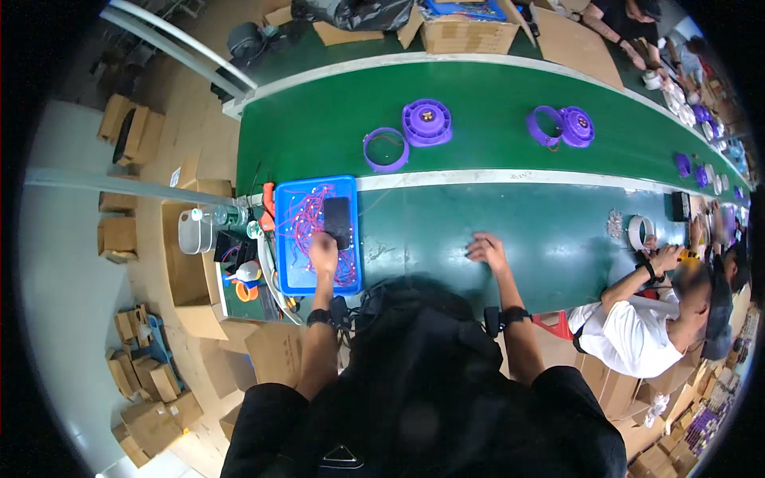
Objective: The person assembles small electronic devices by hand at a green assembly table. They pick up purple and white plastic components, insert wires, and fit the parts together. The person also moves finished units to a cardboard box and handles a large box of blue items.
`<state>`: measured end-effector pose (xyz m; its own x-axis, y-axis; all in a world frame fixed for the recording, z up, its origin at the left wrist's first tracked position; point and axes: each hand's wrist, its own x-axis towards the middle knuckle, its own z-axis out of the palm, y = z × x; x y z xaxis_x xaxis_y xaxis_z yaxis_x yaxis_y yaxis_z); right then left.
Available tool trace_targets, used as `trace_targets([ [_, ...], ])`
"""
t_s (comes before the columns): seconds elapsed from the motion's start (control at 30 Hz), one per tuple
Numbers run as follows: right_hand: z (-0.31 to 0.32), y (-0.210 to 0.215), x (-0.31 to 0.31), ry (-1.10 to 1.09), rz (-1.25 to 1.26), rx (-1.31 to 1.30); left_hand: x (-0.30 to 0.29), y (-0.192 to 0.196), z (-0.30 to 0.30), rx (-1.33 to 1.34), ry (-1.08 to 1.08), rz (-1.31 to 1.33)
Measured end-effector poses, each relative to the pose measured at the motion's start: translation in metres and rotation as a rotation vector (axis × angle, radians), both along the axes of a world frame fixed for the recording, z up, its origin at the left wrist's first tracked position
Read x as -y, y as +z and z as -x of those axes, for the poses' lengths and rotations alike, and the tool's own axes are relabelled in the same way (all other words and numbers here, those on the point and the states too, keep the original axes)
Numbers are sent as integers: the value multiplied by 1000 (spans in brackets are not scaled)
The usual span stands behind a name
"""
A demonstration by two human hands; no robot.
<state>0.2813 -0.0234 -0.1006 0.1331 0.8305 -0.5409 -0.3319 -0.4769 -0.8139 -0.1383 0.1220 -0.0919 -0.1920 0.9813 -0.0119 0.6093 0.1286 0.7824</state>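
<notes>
My left hand point(323, 254) is over a blue tray point(358, 275), at the lower edge of a dark flat rectangular slab point(337, 217). Its fingers are blurred, so whether they grip anything does not show. Thin red and pink wires with small light ends point(304, 225) lie tangled in the tray, around and under the slab. To the right, my right hand point(488, 250) hovers low over or rests on the green tabletop point(430, 219), fingers apart and slightly bent. Nothing can be made out in it.
Purple rings point(386, 150) and round purple housings point(427, 122) stand on the far green belt point(486, 88). Left of the tray are an orange-handled tool point(268, 206) and a white-capped bottle point(247, 272). A co-worker in a white shirt point(637, 334) sits at the right.
</notes>
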Motion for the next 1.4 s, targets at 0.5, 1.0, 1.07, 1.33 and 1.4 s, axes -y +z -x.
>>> trace_targets([
  [0.5, 29, -21, 271, -643, 390, 474, -7, -53, -131, 204, -996, 896],
  [1.0, 595, -102, 409, -1954, 833, -224, 86, -71, -222, 135, -1466, 928],
  [1.07, 598, -88, 391, -1766, 1027, -144, 130, -62, -243, 18, -1663, 935],
  [1.33, 495, -75, 516, -1560, 1305, 233, 276, -60, -322, -879, -2447, 651],
  [1.4, 448, -75, 584, -1668, 1377, 351, 321, -60, -359, -1015, -2559, 444],
])
